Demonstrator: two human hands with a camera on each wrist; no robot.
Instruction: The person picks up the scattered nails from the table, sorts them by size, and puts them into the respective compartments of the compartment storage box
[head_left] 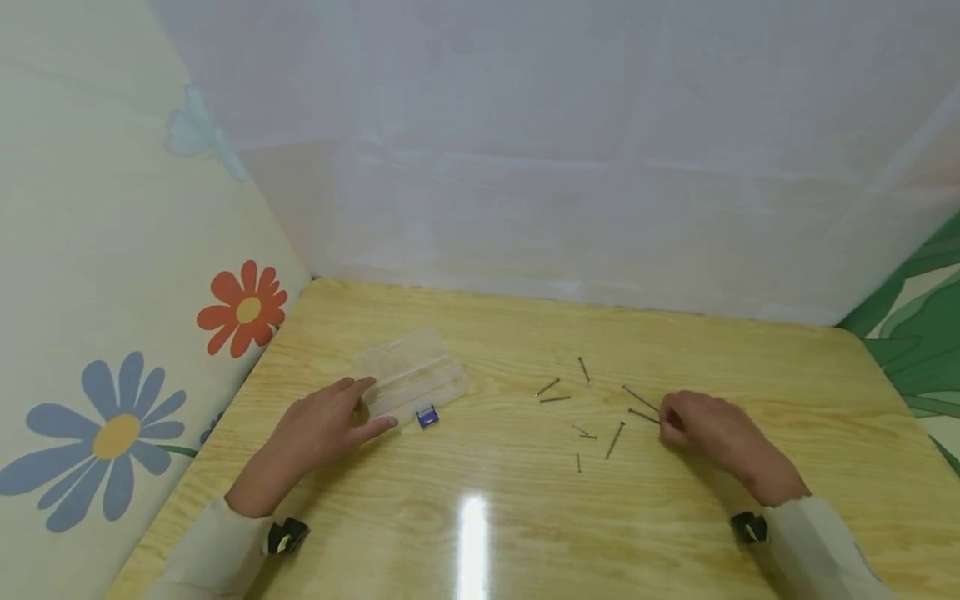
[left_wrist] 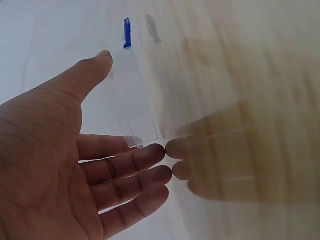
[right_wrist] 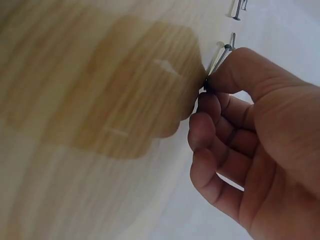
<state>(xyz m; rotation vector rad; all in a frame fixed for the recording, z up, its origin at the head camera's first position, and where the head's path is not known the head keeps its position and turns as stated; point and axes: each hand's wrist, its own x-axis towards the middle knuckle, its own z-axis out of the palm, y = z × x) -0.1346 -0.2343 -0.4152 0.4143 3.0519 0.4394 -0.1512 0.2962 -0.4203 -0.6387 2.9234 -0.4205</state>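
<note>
A clear plastic case (head_left: 416, 367) with a blue clip (head_left: 427, 416) lies on the left part of the table. My left hand (head_left: 318, 429) is at the case's left end, thumb and fingers spread and only slightly bent. In the left wrist view the index fingertip is partly behind the case's corner (left_wrist: 135, 132), and the thumb lies near the clip's end. On the right, my right hand (head_left: 712, 429) pinches the end of a nail (head_left: 641, 397) between thumb and index finger, low over the table. A second nail (head_left: 643, 415) also runs to these fingertips; whether it is held I cannot tell.
Several loose nails lie mid-table between the hands, among them a long nail (head_left: 615, 440), one farther back (head_left: 584, 370) and a small one (head_left: 579, 463). White sheeting (head_left: 525, 208) hangs behind the wooden table (head_left: 525, 533). A flowered wall covering (head_left: 112, 275) borders the left.
</note>
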